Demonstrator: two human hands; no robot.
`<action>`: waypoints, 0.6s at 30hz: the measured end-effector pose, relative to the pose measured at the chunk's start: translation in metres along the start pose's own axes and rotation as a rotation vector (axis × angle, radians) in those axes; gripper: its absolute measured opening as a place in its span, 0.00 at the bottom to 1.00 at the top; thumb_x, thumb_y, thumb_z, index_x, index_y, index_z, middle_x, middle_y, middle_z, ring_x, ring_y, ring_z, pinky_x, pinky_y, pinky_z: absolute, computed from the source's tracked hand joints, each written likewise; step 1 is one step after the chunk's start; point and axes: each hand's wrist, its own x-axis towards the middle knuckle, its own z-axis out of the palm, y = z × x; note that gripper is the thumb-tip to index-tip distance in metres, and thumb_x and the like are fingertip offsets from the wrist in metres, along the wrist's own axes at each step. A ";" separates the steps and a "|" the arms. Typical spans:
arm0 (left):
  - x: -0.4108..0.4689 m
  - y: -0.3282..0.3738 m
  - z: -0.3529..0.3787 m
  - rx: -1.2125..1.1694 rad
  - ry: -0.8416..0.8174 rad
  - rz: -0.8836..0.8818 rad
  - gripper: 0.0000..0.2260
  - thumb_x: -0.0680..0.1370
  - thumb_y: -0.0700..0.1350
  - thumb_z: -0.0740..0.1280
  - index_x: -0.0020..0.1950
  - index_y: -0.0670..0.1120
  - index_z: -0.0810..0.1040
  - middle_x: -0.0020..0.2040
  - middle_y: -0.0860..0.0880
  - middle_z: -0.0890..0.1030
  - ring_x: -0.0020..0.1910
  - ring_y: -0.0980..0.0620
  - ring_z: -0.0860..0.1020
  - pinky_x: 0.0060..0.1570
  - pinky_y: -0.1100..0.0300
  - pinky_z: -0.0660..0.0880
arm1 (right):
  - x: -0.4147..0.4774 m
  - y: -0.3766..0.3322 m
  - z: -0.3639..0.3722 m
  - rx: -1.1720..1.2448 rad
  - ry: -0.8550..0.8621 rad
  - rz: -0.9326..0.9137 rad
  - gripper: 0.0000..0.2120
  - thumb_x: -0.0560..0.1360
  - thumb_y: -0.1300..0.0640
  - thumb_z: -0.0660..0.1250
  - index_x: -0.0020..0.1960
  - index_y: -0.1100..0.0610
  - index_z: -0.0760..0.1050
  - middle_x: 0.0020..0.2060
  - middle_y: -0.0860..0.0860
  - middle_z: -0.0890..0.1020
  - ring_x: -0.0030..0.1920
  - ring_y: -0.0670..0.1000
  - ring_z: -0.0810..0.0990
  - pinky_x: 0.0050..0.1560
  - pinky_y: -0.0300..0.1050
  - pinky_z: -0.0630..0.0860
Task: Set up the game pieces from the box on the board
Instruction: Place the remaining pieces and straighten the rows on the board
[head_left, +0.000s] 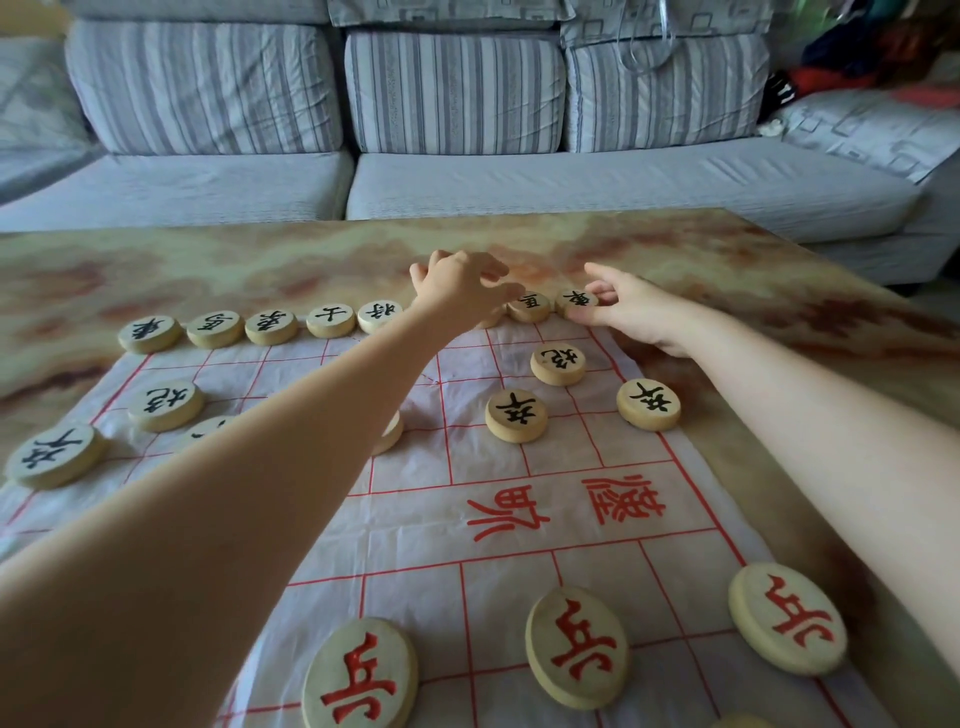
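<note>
A thin white board sheet (519, 467) with red grid lines lies on the table. Round wooden pieces with black characters stand along its far edge, among them one (528, 305) between my hands. More black pieces sit two rows nearer, such as one (516, 415) right of centre. Three red-lettered pieces (576, 647) lie near me. My right hand (631, 306) pinches the far-right black piece (574, 301) at its edge. My left hand (457, 283) reaches over the back row, fingers curled down over a mostly hidden piece (492, 318); its grip is hidden.
The marble-patterned table (208, 265) extends beyond the sheet to the far edge and both sides. A grey striped sofa (452, 171) stands right behind it. No box is in view.
</note>
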 end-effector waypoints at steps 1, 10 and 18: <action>0.000 -0.001 -0.005 -0.040 0.009 -0.012 0.15 0.73 0.58 0.66 0.56 0.54 0.79 0.56 0.56 0.81 0.63 0.51 0.69 0.58 0.53 0.57 | 0.000 -0.002 0.000 -0.006 0.010 -0.004 0.38 0.71 0.48 0.70 0.75 0.50 0.54 0.70 0.51 0.67 0.69 0.51 0.65 0.70 0.50 0.62; -0.018 -0.031 -0.051 -0.211 0.040 -0.102 0.10 0.74 0.45 0.66 0.54 0.49 0.81 0.53 0.48 0.83 0.56 0.45 0.78 0.60 0.49 0.69 | -0.017 -0.043 0.011 -0.223 0.131 -0.222 0.24 0.75 0.52 0.66 0.70 0.49 0.66 0.68 0.50 0.69 0.69 0.54 0.62 0.64 0.49 0.63; -0.041 -0.061 -0.056 0.060 0.041 0.008 0.12 0.74 0.48 0.67 0.57 0.51 0.78 0.57 0.53 0.81 0.64 0.49 0.71 0.66 0.51 0.58 | -0.027 -0.077 0.044 -0.309 0.105 -0.209 0.20 0.71 0.46 0.69 0.62 0.46 0.75 0.62 0.56 0.69 0.66 0.57 0.66 0.66 0.46 0.61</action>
